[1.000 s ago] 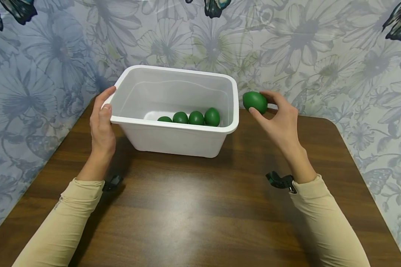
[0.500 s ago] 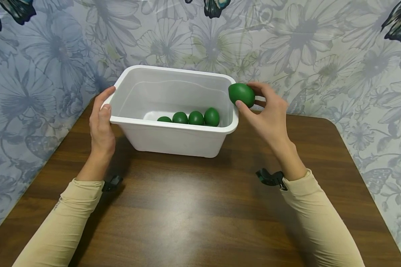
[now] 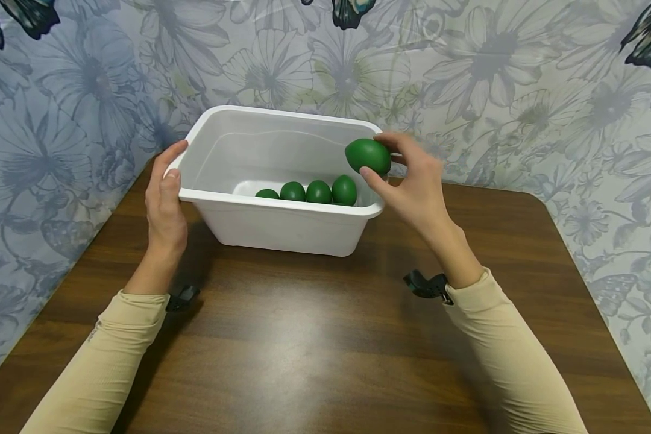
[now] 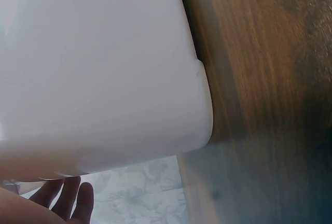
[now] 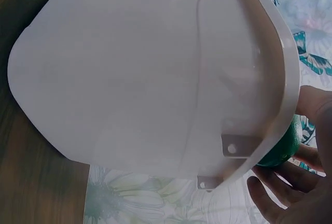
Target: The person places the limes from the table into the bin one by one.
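A white plastic tub [image 3: 282, 224] stands on the table with several green limes [image 3: 318, 191] lined up along its bottom. At its left end, my left hand [image 3: 165, 202] grips the rim, thumb toward the front corner. The left wrist view shows fingers [image 4: 86, 199] past the tub's lower edge. My right hand [image 3: 415, 181] pinches another lime [image 3: 367, 155] between thumb and fingers, above the tub's right rim. From the right wrist, that lime [image 5: 282, 146] is partly hidden behind the rim, with the right hand [image 5: 306, 177] around it.
The brown wooden table [image 3: 298, 337] stretches in front of the tub. Behind it rises a wall [image 3: 483, 72] with a floral pattern and butterfly decorations [image 3: 352, 12]. Dark wrist cameras [image 3: 427, 284] sit on both wrists.
My right hand has carried its lime leftward, from outside the tub's right end to above the right rim. My left hand and the tub have stayed in place.
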